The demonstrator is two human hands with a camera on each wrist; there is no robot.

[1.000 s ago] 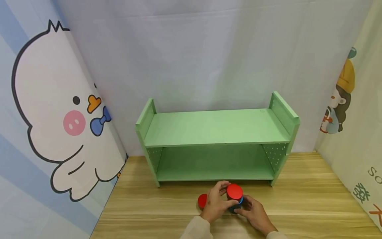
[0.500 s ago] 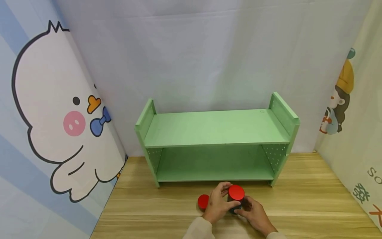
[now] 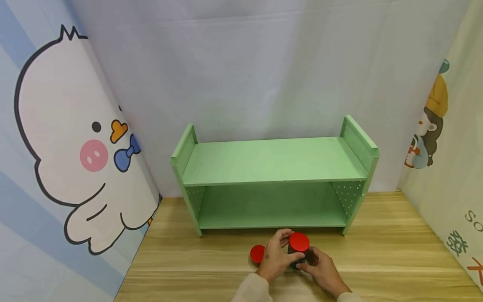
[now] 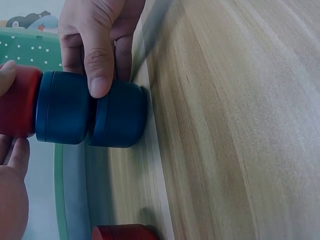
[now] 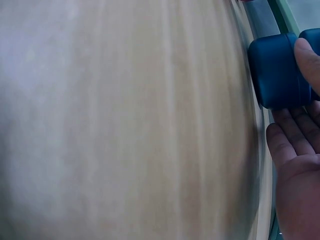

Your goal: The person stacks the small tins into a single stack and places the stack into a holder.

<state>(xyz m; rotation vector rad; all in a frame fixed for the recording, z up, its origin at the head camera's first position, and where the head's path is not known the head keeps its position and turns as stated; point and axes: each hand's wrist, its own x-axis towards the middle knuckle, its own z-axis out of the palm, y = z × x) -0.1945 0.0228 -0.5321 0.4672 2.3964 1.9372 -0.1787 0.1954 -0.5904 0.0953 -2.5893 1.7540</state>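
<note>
Two small round blue tins stand one on the other, the lower tin (image 4: pixel 120 115) on the table and the upper tin (image 4: pixel 62 107) on top of it. A red tin (image 3: pixel 299 242) sits on the upper blue one, making an upright column. My left hand (image 3: pixel 274 258) grips the red tin between thumb and fingers. With thumb and fingers around the blue tins near their joint, my right hand (image 3: pixel 321 268) holds them from the right. In the right wrist view the lower blue tin (image 5: pixel 277 72) shows beside the right thumb. Beyond the left hand lies another red tin (image 3: pixel 257 254), partly hidden.
A green two-level shelf (image 3: pixel 275 161) stands behind the hands on the wooden table (image 3: pixel 181 268). Its front edge is close to the tins. Printed cloths (image 3: pixel 241 67) hang at the back and both sides.
The red tin and my left hand have shifted slightly right, so the red top now covers the blue rim that showed one second ago. The right hand stays in place.
</note>
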